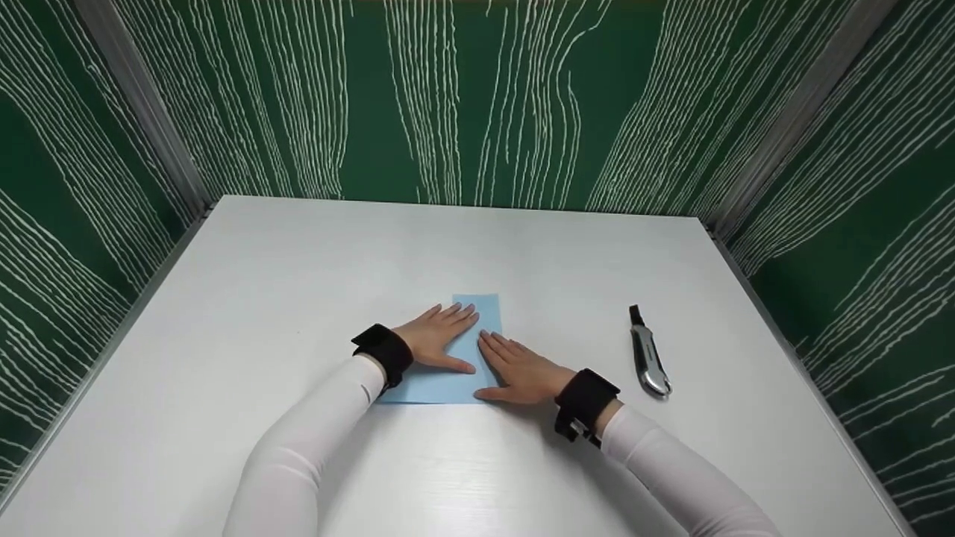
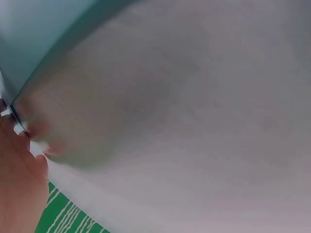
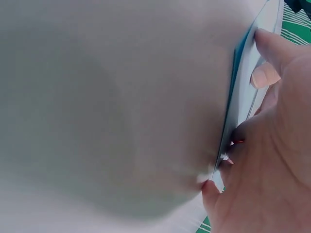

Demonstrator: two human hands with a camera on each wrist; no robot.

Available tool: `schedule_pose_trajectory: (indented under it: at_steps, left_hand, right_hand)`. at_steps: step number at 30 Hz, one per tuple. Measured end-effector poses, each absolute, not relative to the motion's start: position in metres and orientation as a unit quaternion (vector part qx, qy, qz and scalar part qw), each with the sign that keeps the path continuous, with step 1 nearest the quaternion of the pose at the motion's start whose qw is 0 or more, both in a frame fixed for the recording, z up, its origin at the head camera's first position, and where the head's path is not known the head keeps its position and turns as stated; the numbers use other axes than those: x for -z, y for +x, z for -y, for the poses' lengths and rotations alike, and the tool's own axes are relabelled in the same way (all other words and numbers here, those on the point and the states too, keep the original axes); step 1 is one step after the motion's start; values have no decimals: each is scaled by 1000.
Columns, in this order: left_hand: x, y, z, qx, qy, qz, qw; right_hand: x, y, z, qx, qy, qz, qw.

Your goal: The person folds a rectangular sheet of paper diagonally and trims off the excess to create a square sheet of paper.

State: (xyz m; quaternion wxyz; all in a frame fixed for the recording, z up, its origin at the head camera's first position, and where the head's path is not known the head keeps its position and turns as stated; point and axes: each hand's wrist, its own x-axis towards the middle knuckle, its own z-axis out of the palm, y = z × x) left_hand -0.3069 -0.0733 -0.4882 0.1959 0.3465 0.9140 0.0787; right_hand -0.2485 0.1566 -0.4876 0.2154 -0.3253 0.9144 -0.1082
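A sheet of light blue paper point(image 1: 436, 389), its outline narrower at the far end, lies mid-table. My left hand point(image 1: 436, 335) rests flat on it with the fingers spread. Along the paper's right side lies my right hand point(image 1: 522, 371), fingers straight and tips touching the paper near its edge. In the left wrist view the left hand point(image 2: 19, 179) shows only in part beside the blue paper point(image 2: 39, 39). The right wrist view has the right hand point(image 3: 272, 141) at the edge of the paper point(image 3: 243, 92); a fold or lifted layer cannot be made out clearly.
A grey and black utility knife point(image 1: 647, 350) lies to the right of the right hand. Everything rests on a white table point(image 1: 336, 261). Green panels with pale wavy lines point(image 1: 373, 97) stand behind the table and at both sides, with metal posts at the corners.
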Motion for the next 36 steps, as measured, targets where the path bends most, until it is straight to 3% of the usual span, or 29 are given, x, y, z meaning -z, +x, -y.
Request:
schedule_pose_trajectory:
  at_steps: [12, 26, 36]
  left_hand:
    - [494, -290, 83, -57, 373, -917, 129]
    - [491, -240, 120, -60, 360, -919, 150]
    - [497, -233, 126, -78, 352, -921, 149]
  right_hand:
    - [488, -249, -154, 87, -305, -920, 228]
    - [491, -248, -157, 99, -310, -920, 218]
    - [489, -244, -154, 134, -307, -917, 216]
